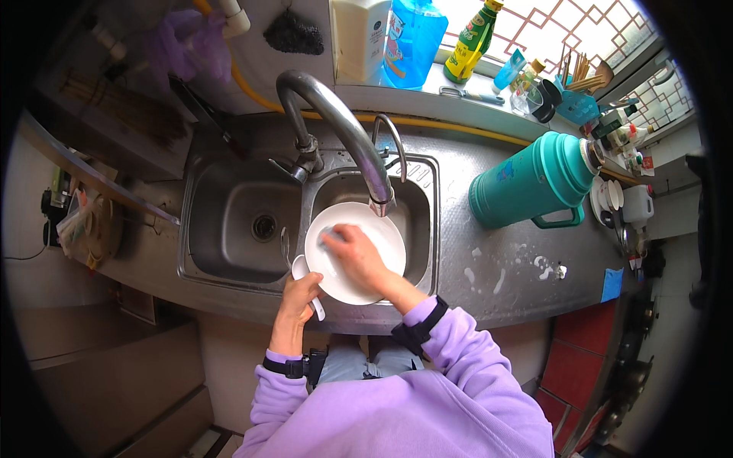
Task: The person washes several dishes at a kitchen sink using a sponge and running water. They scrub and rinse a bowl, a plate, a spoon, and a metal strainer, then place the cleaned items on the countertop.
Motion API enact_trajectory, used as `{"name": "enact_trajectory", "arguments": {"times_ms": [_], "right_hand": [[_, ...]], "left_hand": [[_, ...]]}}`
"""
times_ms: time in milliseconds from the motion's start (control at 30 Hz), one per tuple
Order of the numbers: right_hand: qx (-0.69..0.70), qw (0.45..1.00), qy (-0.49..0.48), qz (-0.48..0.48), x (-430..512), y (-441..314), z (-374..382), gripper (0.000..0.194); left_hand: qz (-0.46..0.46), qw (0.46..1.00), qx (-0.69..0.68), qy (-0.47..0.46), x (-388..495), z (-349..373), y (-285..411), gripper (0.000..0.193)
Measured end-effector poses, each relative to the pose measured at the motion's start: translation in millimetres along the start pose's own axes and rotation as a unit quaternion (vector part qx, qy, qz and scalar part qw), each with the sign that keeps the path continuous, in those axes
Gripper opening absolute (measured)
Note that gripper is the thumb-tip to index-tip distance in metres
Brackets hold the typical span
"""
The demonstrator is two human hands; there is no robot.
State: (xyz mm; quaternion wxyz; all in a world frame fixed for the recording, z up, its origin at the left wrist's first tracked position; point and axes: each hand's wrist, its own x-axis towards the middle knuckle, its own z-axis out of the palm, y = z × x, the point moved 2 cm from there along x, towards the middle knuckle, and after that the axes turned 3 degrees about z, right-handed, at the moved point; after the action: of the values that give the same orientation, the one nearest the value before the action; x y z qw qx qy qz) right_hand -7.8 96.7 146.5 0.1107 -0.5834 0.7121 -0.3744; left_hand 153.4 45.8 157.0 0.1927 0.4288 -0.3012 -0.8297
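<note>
A white plate (381, 243) is over the right basin of a steel double sink, below the curved faucet (343, 126). My left hand (298, 297) grips its lower left rim along with a white spoon (299, 267), whose handle sticks out below my fingers. The edge of a shiny metal or clear utensil (285, 243) shows just above that hand; its lower part is hidden. My right hand (362, 257) lies over the plate, its fingers pressing a greyish scrubbing pad (328, 237) against the inner surface. Most of the pad is covered by my fingers.
The left basin (235, 212) has a drain. Right of the sink stands a teal thermos flask (524, 180), with wet foam spots (498, 280) and a blue cloth (612, 284) nearby. Bottles, including a blue jug (412, 46), line the sill. A metal-edged shelf (103, 172) juts in at left.
</note>
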Motion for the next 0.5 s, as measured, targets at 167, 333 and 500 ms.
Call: {"name": "enact_trajectory", "arguments": {"times_ms": [167,333,500], "right_hand": [[0.017,0.999,0.001,0.032,-6,-7,-1,0.05],[0.051,0.994,-0.09,0.04,-17,0,-1,0.053],[-0.098,0.977,-0.093,0.167,-21,19,0,0.058]], "left_hand": [[-0.015,0.998,0.052,-0.007,1,0,1,0.042],[-0.005,0.999,0.04,0.0,0,4,3,0.038],[0.018,0.999,0.049,0.001,-1,8,5,0.034]]}}
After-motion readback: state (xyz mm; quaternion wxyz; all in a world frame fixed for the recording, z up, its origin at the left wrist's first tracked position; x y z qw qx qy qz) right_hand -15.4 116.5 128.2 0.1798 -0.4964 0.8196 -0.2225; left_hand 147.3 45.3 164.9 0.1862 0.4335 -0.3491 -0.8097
